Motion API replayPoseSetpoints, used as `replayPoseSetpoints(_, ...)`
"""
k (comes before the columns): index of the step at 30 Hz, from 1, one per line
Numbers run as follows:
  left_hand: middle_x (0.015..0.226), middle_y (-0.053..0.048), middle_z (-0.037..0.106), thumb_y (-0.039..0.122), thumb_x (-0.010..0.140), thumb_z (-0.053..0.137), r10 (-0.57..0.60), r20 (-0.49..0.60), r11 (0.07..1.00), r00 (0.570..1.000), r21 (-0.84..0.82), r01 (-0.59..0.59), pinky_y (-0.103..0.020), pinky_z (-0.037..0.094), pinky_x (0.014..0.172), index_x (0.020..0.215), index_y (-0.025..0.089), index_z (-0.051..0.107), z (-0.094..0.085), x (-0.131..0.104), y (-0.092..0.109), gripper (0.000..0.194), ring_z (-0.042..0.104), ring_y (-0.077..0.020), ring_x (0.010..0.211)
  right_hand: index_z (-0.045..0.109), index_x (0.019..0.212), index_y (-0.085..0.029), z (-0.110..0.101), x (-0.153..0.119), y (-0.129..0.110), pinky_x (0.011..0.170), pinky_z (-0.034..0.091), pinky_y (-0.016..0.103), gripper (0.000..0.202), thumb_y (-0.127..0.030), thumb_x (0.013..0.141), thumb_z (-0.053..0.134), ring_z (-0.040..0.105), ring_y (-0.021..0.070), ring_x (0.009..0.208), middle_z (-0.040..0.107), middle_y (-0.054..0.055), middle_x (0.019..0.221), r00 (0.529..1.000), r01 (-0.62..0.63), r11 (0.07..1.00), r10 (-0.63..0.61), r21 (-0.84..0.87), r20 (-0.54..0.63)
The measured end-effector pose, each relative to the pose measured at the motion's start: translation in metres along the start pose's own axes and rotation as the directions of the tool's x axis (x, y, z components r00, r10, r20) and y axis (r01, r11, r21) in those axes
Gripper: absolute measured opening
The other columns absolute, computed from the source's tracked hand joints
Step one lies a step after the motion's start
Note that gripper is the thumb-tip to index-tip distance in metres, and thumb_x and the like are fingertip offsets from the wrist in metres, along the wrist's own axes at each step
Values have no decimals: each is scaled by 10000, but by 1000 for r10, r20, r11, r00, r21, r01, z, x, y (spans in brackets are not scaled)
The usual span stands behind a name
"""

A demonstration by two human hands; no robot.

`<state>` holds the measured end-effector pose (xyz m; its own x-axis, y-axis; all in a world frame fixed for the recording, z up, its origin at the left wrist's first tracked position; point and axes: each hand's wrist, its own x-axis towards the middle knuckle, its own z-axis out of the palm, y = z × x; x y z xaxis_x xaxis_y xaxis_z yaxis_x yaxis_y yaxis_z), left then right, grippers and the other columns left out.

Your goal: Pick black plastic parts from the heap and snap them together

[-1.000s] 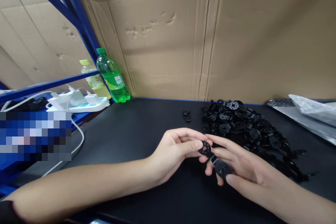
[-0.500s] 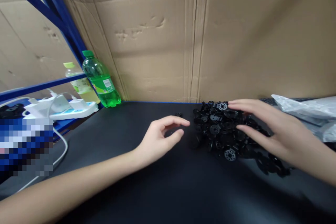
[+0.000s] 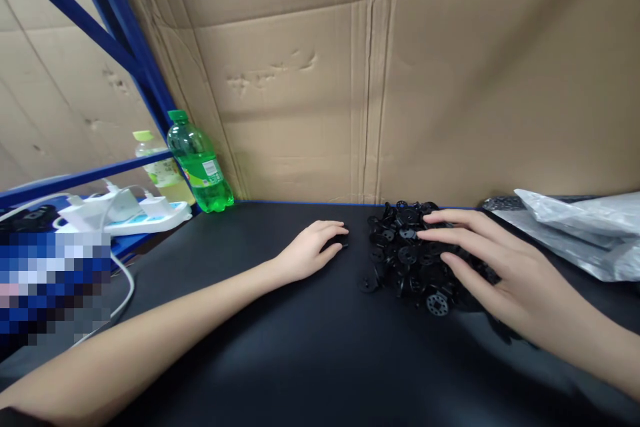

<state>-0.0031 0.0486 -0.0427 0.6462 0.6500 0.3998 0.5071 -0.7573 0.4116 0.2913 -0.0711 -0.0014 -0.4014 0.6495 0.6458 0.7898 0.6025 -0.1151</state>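
A pile of black plastic parts (image 3: 410, 253) lies on the dark counter (image 3: 280, 347), toward its back edge by the cardboard wall (image 3: 400, 93). The right hand (image 3: 500, 267) rests spread over the pile, fingers loose, gripping nothing. The left hand (image 3: 313, 250) lies just left of the pile, curled over a small black piece I cannot make out. A green bottle (image 3: 200, 163) stands far left.

We seem to be at a factory or warehouse workbench. A black worktop (image 3: 280, 347) is walled by cardboard sheets (image 3: 400, 93) on blue steel racking (image 3: 120, 33), with a heap of black plastic parts (image 3: 410, 247) and a power strip (image 3: 145, 217).
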Motion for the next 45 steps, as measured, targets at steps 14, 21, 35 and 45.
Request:
replayPoseSetpoints(14,1005,-90,756,37,776,602,-258,-59,912,964,-346,222,-277,550,719,1037,135,703,3,2,10,297,669,-152,746,668,1012,-261,21,-16,-49,859,554,240,254,-112,900,496,675,153,1023,678,55,1093,988,152,972,-148,178,-33)
replayPoseSetpoints(21,1051,-100,716,143,849,607,-296,-112,814,949,-550,188,-291,569,751,1161,143,653,0,-8,53,315,677,-166,829,631,1133,-283,35,-24,-50,686,599,278,213,-325,940,551,702,162,795,698,52,1006,899,-438,638,295,633,325)
replayPoseSetpoints(35,997,-101,718,95,771,793,0,-202,696,979,-703,-144,-287,575,818,1013,139,720,14,-42,120,256,673,-177,883,621,931,-164,48,-23,-62,568,502,216,302,-459,890,674,649,122,721,630,9,792,659,-708,-241,114,664,744)
replayPoseSetpoints(45,938,-65,747,74,709,840,-132,-89,596,987,-803,7,-257,561,836,914,170,748,17,-43,118,244,698,-172,891,563,953,-172,46,-20,-61,604,477,237,315,-487,948,573,607,119,731,581,5,809,666,-703,-280,64,654,743)
